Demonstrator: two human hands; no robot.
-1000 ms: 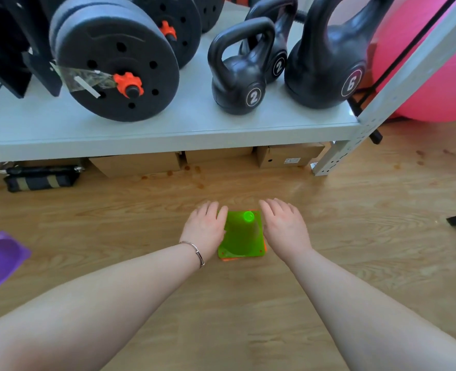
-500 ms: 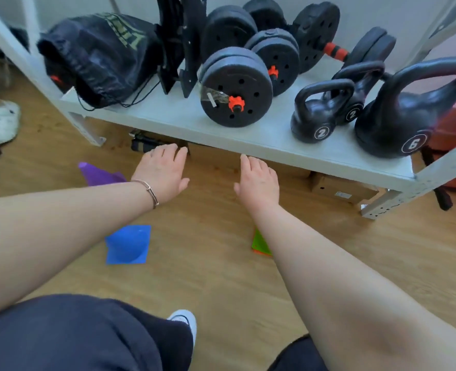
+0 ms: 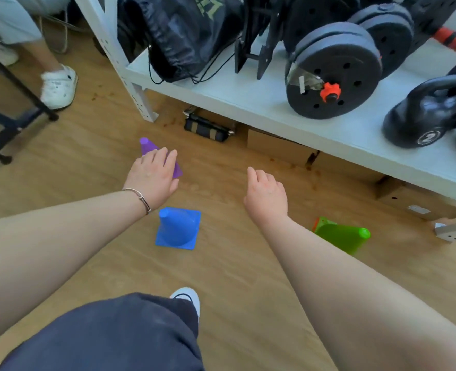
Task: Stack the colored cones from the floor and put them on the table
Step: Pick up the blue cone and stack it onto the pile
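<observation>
Three cone spots show on the wooden floor. A blue cone (image 3: 178,228) stands upright in the middle. A purple cone (image 3: 148,146) stands farther back, partly covered by my left hand (image 3: 152,178), which hovers over it with fingers apart and nothing in it. To the right a green cone (image 3: 341,235) sits on an orange one whose edge (image 3: 316,224) peeks out; my right forearm hides part of them. My right hand (image 3: 267,195) is open above bare floor between the blue and green cones.
A white shelf (image 3: 248,103) runs across the back with dumbbell plates (image 3: 331,73), a kettlebell (image 3: 430,116) and a black bag (image 3: 184,36). Cardboard boxes (image 3: 277,147) lie under it. Another person's white shoe (image 3: 58,87) and a black table leg (image 3: 15,76) are at left. My knee (image 3: 109,336) is below.
Both hands left the green cone and moved left; the view swung left too. The left hand now reaches over the purple cone, and the blue cone has come fully into view.
</observation>
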